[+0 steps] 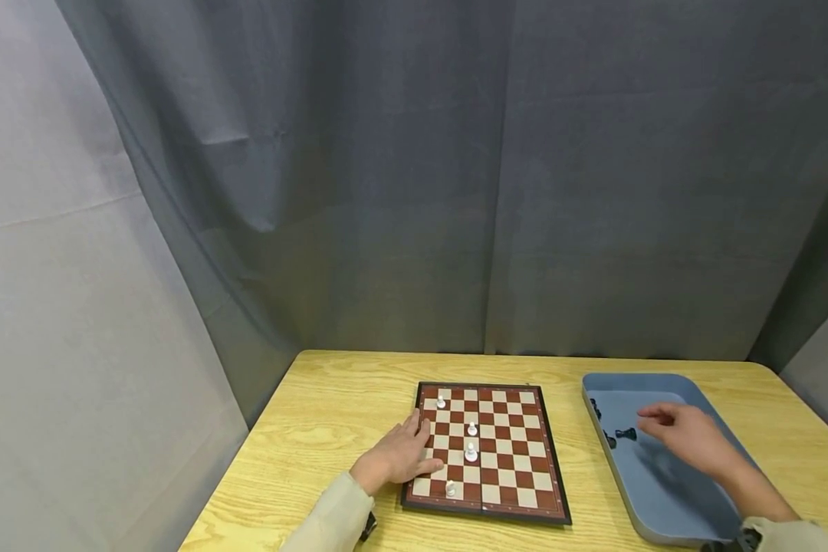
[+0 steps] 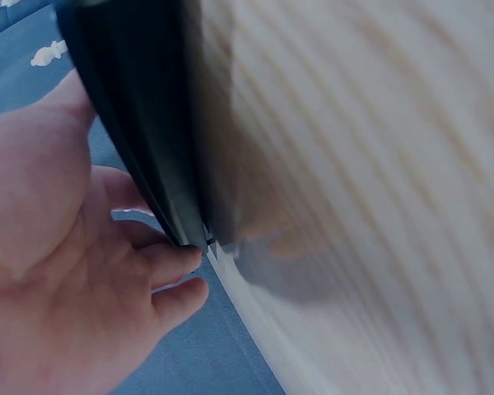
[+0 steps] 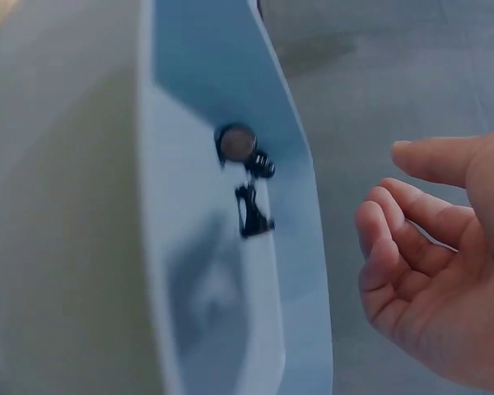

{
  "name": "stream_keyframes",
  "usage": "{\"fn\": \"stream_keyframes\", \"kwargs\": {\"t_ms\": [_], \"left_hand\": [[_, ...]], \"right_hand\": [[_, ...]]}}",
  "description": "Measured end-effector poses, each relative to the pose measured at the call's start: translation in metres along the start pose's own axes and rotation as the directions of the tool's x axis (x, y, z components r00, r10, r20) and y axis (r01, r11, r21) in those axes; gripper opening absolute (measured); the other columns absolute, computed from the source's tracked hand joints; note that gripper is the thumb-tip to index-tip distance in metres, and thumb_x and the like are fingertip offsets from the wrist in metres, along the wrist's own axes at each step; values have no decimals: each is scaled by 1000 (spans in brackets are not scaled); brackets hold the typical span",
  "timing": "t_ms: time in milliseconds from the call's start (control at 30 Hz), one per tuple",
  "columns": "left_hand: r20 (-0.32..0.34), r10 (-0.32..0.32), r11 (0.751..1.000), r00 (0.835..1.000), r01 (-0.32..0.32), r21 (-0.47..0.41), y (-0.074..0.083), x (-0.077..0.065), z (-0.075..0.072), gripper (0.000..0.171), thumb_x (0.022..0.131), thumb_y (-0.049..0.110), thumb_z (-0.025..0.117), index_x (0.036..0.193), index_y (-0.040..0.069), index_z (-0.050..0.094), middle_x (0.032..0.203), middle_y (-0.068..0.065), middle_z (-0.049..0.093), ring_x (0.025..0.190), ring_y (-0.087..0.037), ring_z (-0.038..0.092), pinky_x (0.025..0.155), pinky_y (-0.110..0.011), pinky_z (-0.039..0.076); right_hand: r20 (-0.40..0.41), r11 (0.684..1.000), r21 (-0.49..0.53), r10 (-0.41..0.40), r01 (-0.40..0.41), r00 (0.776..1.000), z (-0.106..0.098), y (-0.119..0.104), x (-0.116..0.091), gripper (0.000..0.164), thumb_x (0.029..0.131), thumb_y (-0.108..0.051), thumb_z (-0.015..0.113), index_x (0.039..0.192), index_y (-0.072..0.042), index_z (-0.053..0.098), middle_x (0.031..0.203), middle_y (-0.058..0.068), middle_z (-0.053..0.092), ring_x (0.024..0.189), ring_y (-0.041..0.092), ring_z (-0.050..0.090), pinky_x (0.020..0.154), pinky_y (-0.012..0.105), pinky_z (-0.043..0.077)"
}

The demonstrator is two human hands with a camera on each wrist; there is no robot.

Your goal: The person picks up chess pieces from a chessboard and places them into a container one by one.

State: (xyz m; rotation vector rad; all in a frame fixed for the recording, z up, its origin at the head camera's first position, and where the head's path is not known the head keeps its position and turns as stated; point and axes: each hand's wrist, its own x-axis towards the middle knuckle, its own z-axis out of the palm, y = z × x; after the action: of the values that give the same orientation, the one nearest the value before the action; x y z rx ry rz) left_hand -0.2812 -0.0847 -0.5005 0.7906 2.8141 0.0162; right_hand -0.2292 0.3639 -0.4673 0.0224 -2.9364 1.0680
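The left hand [image 1: 400,452] rests on the left edge of a chessboard [image 1: 517,515], its thumb spread over the squares. In the left wrist view, fingers [image 2: 181,304] lie by the board's dark rim [image 2: 140,123]. Several white chess pieces stand on the board, among them a pawn [image 1: 471,452] near the middle and a piece [image 1: 451,488] near the front edge. Over the blue-grey tray [image 1: 669,532] hangs the right hand [image 1: 693,441], its fingers loosely bent and the thumb apart, with nothing seen between them. A black chess piece [image 1: 625,434] lies in the tray near those fingertips.
More black pieces [image 3: 237,144] lie along the tray's left wall. The board and tray sit apart on a light wooden table [image 1: 345,399]. A grey curtain [image 1: 414,192] hangs behind the table, and pale cloth [image 1: 96,345] hangs at the left.
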Motion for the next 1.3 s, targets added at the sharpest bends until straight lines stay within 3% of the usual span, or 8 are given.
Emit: {"fn": "stream_keyframes", "kwargs": {"t_ms": [433, 833, 1033, 1300], "left_hand": [[-13, 9, 1000, 1000, -9, -4, 1, 1, 0, 81, 94, 59, 40, 149, 2, 26, 155, -20, 13, 142, -28, 14, 112, -44, 23], [-16, 7, 1000, 1000, -7, -2, 0, 0, 1, 81, 93, 60, 41, 149, 3, 27, 155, -19, 14, 142, -27, 14, 112, -43, 23], [-1, 6, 1000, 1000, -6, -1, 1, 0, 1, 81, 93, 60, 39, 149, 3, 26, 155, -19, 14, 142, -27, 14, 112, -43, 23], [2, 12, 1000, 1000, -12, -4, 0, 1, 0, 81, 94, 60, 39, 149, 3, 26, 155, -19, 14, 143, -26, 12, 112, -43, 23]], "right_hand": [[9, 985, 124, -121, 119, 993, 26, -46, 0, 43, 95, -32, 59, 118, 4, 61, 102, 11, 65, 91, 28, 61, 66, 34, 50], [2, 968, 195, -163, 159, 987, 54, -77, 7, 33, 93, -25, 63, 113, 1, 64, 96, 5, 65, 85, 19, 60, 65, 31, 50], [37, 956, 245, -177, 163, 984, 72, -94, 9, 24, 93, -17, 62, 111, -1, 65, 93, 3, 64, 84, 19, 59, 66, 32, 50], [59, 937, 295, -213, 186, 975, 96, -113, 10, 24, 91, -14, 64, 108, 3, 65, 88, 3, 63, 76, 19, 58, 58, 29, 48]]}}
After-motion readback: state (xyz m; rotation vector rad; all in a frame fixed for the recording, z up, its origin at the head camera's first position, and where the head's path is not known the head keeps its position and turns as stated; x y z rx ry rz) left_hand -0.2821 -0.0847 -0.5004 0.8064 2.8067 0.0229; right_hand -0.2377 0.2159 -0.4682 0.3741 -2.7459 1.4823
